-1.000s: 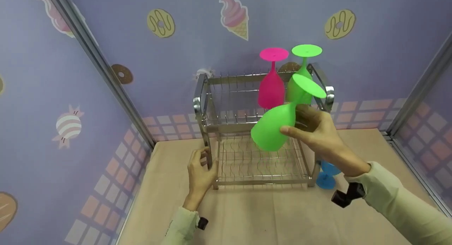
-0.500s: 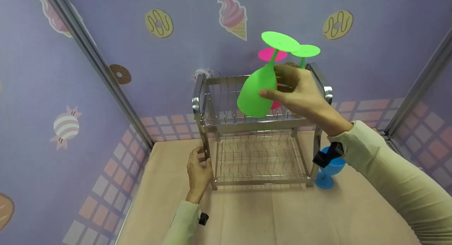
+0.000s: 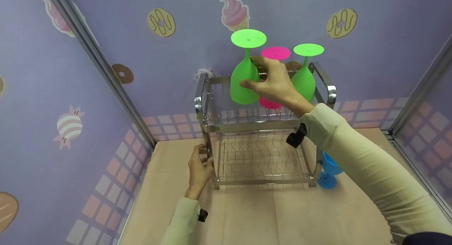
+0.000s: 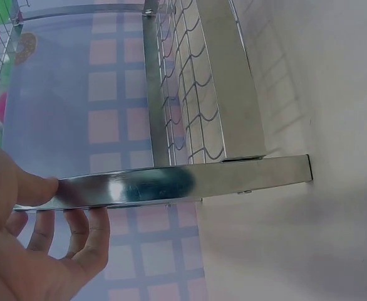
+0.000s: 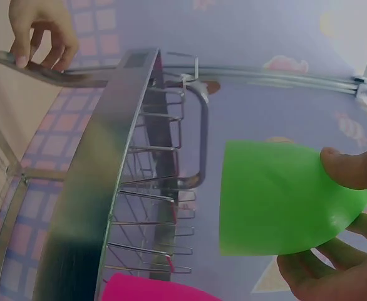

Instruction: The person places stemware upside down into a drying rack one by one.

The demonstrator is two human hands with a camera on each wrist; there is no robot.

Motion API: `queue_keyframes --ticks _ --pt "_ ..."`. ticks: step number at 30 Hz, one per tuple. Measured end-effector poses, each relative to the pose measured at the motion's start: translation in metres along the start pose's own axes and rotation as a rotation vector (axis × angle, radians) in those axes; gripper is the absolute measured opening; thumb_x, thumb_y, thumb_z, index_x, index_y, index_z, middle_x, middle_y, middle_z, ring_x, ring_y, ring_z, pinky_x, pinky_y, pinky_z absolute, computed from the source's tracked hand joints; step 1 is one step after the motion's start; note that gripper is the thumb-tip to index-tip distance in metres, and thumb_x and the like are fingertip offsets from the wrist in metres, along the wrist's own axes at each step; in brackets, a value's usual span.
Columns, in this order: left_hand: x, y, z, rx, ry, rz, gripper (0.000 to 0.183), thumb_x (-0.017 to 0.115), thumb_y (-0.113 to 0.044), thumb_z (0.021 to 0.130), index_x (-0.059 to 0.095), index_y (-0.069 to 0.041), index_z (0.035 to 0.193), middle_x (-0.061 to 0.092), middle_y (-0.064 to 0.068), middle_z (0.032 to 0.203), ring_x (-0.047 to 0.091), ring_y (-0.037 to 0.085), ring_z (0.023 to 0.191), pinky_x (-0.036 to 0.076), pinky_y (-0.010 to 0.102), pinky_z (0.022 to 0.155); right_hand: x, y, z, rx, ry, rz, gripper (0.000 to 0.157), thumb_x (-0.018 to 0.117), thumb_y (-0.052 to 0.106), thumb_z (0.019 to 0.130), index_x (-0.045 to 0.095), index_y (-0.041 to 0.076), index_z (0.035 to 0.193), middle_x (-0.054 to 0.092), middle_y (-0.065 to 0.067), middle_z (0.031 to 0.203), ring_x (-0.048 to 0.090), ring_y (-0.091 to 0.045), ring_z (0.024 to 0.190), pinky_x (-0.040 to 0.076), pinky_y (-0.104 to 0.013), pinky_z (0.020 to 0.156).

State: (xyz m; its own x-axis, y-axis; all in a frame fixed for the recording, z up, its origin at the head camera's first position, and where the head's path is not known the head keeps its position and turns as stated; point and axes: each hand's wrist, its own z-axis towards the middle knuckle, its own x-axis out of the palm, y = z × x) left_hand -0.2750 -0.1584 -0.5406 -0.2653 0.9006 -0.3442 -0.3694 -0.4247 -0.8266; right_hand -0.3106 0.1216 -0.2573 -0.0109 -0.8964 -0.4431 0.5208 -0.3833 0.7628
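The right hand (image 3: 272,79) grasps an upside-down green goblet (image 3: 244,82), the thumb on one side of the bowl and the fingers on the other. The goblet hangs above the upper tier of the metal rack (image 3: 261,127), its rim apart from the wires (image 5: 149,193). The left hand (image 3: 200,169) grips the rack's left upright (image 4: 133,188) between thumb and fingers. A pink goblet (image 3: 275,53) and a second green goblet (image 3: 303,84) stand inverted on the same tier, to the right of the held one; a blue goblet (image 3: 327,179) stands upright on the table (image 3: 243,213) beside the rack. Likely faults: a rim lowered onto uneven wires may catch and leave the goblet leaning; the tapering bowl could slip if the pinch loosens; and the right hand, which partly hides the pink goblet, might knock it when withdrawn. Whether they touch cannot be told. Pressure on the tier could shift the rack, should the left hand's hold slacken.
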Motion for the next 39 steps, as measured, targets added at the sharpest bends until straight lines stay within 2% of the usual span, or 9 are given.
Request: queue_keyframes --ticks 4,11,18,30,39 --pt "0.000 -0.001 0.000 -0.002 0.008 -0.004 0.052 0.065 0.021 0.092 0.053 0.000 0.138 0.064 0.025 0.120 0.075 0.039 0.094 0.068 0.048 0.084 0.013 -0.009 0.009 -0.001 0.010 -0.043 0.065 0.085 0.015 0.091 0.058 0.004 0.150 0.069 -0.013 0.141 0.071 -0.030 0.125 0.062 -0.041 0.104" --pt "-0.001 0.000 0.001 -0.032 0.047 -0.010 0.052 0.062 0.021 0.094 0.050 0.000 0.140 0.061 0.025 0.121 0.076 0.040 0.094 0.069 0.043 0.083 0.029 -0.032 0.018 -0.012 -0.004 -0.149 0.060 0.082 0.011 0.092 0.060 0.000 0.146 0.069 -0.018 0.139 0.068 -0.032 0.127 0.059 -0.049 0.108" --pt "-0.002 0.001 0.002 -0.023 0.039 0.010 0.054 0.062 0.022 0.092 0.051 -0.001 0.139 0.063 0.024 0.120 0.076 0.041 0.095 0.069 0.043 0.081 0.039 -0.047 0.021 0.066 0.026 -0.185 0.065 0.080 0.009 0.095 0.051 -0.002 0.152 0.063 -0.022 0.144 0.061 -0.036 0.134 0.056 -0.048 0.113" --pt "0.000 -0.001 0.002 -0.026 0.027 0.036 0.053 0.063 0.022 0.091 0.052 -0.002 0.137 0.065 0.023 0.119 0.076 0.037 0.096 0.069 0.044 0.083 0.045 -0.056 0.019 0.110 0.025 -0.210 0.067 0.077 0.008 0.097 0.047 0.000 0.156 0.063 -0.022 0.143 0.061 -0.036 0.134 0.056 -0.045 0.113" --pt "-0.001 -0.006 0.002 -0.018 0.035 0.056 0.052 0.062 0.021 0.092 0.051 0.000 0.138 0.063 0.027 0.121 0.074 0.041 0.096 0.068 0.048 0.084 0.046 -0.056 0.017 0.085 0.000 -0.245 0.064 0.076 0.009 0.098 0.047 -0.007 0.152 0.061 -0.024 0.143 0.059 -0.037 0.136 0.054 -0.047 0.115"
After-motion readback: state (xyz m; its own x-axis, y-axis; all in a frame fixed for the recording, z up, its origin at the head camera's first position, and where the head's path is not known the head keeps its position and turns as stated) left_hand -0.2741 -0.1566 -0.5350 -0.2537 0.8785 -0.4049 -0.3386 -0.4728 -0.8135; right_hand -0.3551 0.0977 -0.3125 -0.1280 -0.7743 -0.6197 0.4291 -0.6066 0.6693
